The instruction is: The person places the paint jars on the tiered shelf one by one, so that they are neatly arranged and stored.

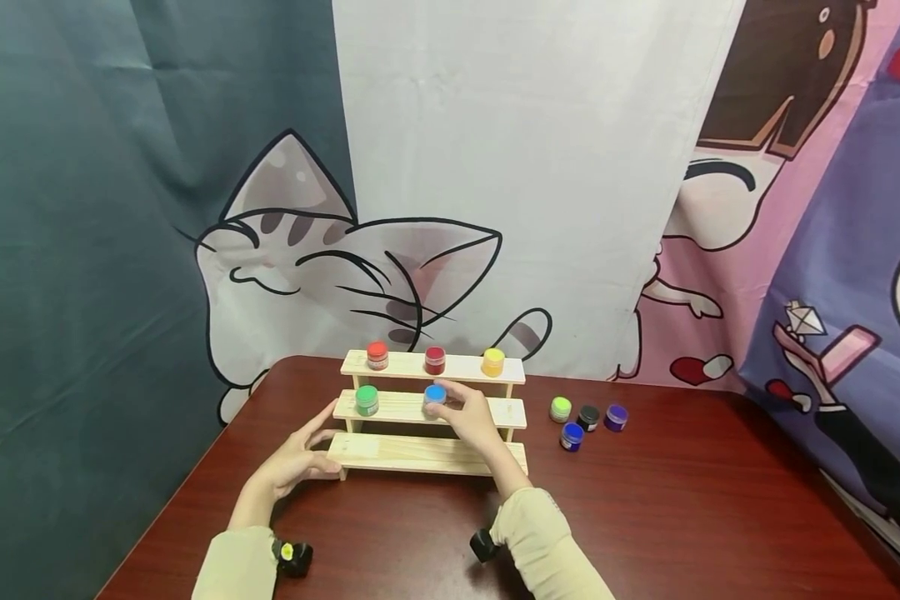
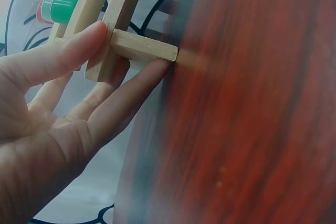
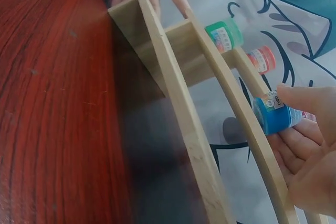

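Observation:
A three-tier wooden display stand (image 1: 427, 454) rests on the table. My left hand (image 1: 294, 460) holds its left end; in the left wrist view the thumb (image 2: 86, 45) lies against the bottom shelf's end, with fingers under and behind it. Between thumb and fingers, my right hand (image 1: 471, 417) pinches a light-blue paint jar (image 3: 274, 114) at the middle of the second shelf. Whether the jar's base touches the shelf, I cannot tell. To its left on that shelf stands a green jar (image 1: 367, 402). The top shelf carries a red jar (image 1: 377, 357), a dark red jar (image 1: 435, 361) and a yellow jar (image 1: 493, 362).
Right of the stand, on the dark red wooden table (image 1: 690, 500), are a lime-green jar (image 1: 561, 409), a black jar (image 1: 588, 418), a purple jar (image 1: 616, 418) and a dark blue jar (image 1: 572, 437). A cartoon-printed curtain (image 1: 540, 167) hangs behind the table.

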A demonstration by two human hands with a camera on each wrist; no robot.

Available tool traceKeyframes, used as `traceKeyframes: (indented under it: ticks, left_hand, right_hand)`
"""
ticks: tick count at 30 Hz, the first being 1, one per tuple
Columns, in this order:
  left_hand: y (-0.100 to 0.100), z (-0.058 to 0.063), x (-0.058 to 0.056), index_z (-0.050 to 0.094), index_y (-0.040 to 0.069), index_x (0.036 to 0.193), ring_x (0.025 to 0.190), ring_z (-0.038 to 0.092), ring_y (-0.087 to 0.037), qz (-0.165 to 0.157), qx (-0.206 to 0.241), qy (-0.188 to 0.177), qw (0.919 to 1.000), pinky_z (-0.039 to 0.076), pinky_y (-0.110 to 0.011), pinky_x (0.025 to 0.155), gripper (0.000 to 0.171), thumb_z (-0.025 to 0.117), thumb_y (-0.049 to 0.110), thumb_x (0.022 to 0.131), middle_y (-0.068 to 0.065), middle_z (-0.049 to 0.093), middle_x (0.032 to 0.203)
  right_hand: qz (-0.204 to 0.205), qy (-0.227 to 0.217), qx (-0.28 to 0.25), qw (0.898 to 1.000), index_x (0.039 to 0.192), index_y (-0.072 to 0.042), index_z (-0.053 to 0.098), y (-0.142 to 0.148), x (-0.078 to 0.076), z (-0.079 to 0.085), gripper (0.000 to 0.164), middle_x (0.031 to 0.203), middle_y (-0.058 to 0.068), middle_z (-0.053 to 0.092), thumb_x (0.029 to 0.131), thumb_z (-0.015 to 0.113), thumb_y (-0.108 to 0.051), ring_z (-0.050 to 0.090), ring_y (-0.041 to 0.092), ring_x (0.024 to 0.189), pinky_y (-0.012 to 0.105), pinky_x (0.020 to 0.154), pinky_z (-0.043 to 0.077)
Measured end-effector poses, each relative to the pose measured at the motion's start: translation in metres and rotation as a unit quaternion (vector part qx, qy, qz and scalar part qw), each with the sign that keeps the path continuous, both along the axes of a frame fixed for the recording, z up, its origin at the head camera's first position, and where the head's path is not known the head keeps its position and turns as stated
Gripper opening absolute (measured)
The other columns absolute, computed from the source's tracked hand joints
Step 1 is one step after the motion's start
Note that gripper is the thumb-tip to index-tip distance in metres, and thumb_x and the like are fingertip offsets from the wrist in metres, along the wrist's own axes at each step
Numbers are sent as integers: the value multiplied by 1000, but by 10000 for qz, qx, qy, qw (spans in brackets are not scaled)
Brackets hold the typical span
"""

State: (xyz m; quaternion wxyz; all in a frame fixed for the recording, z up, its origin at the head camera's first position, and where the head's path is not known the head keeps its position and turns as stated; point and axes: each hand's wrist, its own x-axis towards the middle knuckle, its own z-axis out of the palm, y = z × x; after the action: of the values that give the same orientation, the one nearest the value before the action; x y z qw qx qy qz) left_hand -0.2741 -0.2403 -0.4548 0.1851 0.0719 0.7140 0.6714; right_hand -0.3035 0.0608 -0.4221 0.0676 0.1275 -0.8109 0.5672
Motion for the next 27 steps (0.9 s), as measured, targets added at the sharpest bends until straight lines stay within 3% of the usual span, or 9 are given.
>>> traceKeyframes:
  ticks: [10,19,23,27]
  left_hand:
    - [3,1,2,1,25,158,86,68,-20,23,60,-31,10000,59,-32,79,110,67,-10,78,-34,24,150]
    - [2,5,1,0,24,158,82,68,-19,-4,113,54,9999,59,-31,78,108,66,-10,79,-35,22,151]
    - [2,3,1,0,24,158,84,68,-20,-29,103,67,9999,59,-32,79,108,67,-8,80,-35,21,151]
    - [2,0,1,-2,23,158,86,68,-20,-120,118,94,9998,59,-32,80,108,67,-7,81,-36,20,151]
  right_hand:
    - [17,299,231,9993,127,-1,63,-6,5,-5,46,122,18,68,86,74,-17,66,31,109,45,95,53]
    - [151,311,264,9991,134,-3,58,-5,3,-3,52,131,17,63,87,72,-20,58,32,124,49,106,44]
    - [224,168,48,9996,138,-4,53,-2,4,-4,56,137,17,59,89,70,-22,51,33,132,50,113,37]
    - [227,43,-538,9983,138,0,51,4,6,-7,53,137,23,56,91,67,-19,54,36,128,47,110,41]
